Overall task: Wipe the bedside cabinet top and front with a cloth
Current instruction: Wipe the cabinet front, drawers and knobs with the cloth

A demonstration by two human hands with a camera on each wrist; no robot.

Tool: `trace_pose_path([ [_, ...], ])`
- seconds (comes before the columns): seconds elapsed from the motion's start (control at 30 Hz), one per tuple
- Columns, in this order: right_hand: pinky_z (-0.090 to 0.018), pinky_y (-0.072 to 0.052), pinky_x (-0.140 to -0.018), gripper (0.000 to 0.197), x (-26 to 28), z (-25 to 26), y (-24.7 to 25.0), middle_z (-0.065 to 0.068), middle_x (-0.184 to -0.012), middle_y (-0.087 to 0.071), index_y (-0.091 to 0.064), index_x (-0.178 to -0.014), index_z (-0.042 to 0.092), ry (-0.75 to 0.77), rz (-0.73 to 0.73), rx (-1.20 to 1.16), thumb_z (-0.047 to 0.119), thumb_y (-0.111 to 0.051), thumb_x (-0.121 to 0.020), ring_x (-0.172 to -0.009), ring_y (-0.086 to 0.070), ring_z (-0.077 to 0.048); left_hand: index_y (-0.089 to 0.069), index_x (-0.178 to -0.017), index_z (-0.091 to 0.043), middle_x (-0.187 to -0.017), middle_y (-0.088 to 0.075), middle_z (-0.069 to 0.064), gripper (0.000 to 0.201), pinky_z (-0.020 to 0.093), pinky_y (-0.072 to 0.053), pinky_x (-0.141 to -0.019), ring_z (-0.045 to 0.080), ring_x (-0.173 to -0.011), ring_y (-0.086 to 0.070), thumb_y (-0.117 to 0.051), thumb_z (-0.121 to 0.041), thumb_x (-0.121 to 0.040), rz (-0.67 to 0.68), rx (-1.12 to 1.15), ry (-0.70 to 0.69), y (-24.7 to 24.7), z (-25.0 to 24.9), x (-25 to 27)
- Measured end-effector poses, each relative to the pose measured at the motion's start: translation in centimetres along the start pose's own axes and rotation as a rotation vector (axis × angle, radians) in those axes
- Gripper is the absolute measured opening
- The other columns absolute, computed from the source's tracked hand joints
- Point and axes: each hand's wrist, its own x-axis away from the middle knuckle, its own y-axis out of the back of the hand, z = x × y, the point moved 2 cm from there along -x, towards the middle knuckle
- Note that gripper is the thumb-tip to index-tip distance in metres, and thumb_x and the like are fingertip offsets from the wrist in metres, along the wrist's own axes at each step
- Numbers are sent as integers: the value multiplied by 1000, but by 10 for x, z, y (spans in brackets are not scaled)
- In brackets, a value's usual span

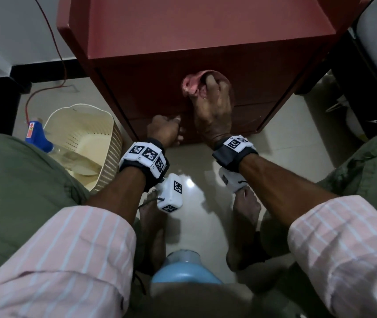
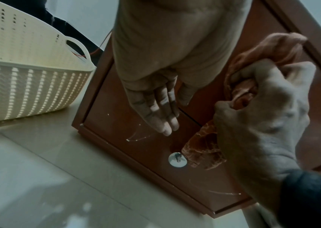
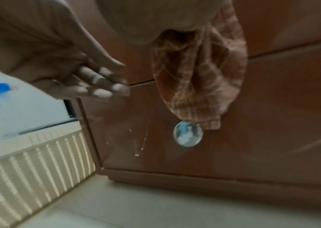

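Note:
The red-brown bedside cabinet shows its top (image 1: 205,24) and its dark front (image 1: 150,95). My right hand (image 1: 212,97) grips a bunched pink checked cloth (image 1: 191,86) and holds it against the front, at about mid-height. A tail of the cloth (image 3: 200,77) hangs down to a round metal knob (image 3: 187,133) on the lower drawer. My left hand (image 1: 171,129) is lower and to the left; its straight fingers (image 2: 161,114) lie on the lower drawer front and hold nothing. Whitish streaks (image 2: 136,137) mark the drawer below them.
A cream slatted basket (image 1: 84,138) stands on the tiled floor left of the cabinet, with a blue-topped spray bottle (image 1: 38,136) leaning at its rim. A red cable (image 1: 54,53) runs down the wall behind. Dark furniture (image 1: 366,76) flanks the cabinet's right side. My bare feet (image 1: 244,216) rest below.

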Motion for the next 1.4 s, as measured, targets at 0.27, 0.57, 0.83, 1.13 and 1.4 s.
trace_pose_path([
  [0.27, -46, -50, -84, 26, 11, -11, 8, -13, -127, -40, -64, -107, 18, 83, 67, -195, 4, -63, -85, -107, -54, -41, -66, -109, -2, -103, -74, 15, 43, 41, -63, -72, 29, -79, -75, -69, -36, -83, 47, -79, -22, -28, -8, -8],
  [0.57, -37, -54, -81, 53, 63, -64, 2, -15, -131, -40, -36, -139, 11, -845, 0, -148, 46, -41, -99, -106, -52, -26, -70, -92, -16, -86, -78, 4, 29, 40, -63, -74, 22, -71, -74, -64, -44, -87, 22, -144, -7, -48, 9, -23],
  [0.83, -42, -56, -59, 56, 86, -19, -19, -23, -114, -52, -29, -137, 10, -309, 358, -242, 7, -53, -86, -80, -63, -36, -65, -121, -4, -131, -61, 23, 38, 34, -45, -98, 39, -122, -57, -57, -28, -93, -35, -458, -99, -61, 5, -23],
  [1.13, -37, -50, -67, 59, 115, -94, -16, -22, -107, -58, -21, -143, -4, -1019, 321, -270, 5, -39, -88, -80, -58, -31, -74, -110, -17, -119, -70, 11, 30, 27, -43, -95, 30, -116, -62, -61, -39, -94, 21, -480, -150, -74, 14, -30],
  [1.4, -48, -56, -62, 56, 94, -72, -25, -31, -120, -51, -35, -131, 17, -518, 293, -222, 11, -56, -80, -81, -62, -44, -74, -96, -11, -102, -75, 17, 47, 42, -59, -88, 35, -96, -72, -61, -50, -76, 38, -414, -65, -85, 30, -47],
])
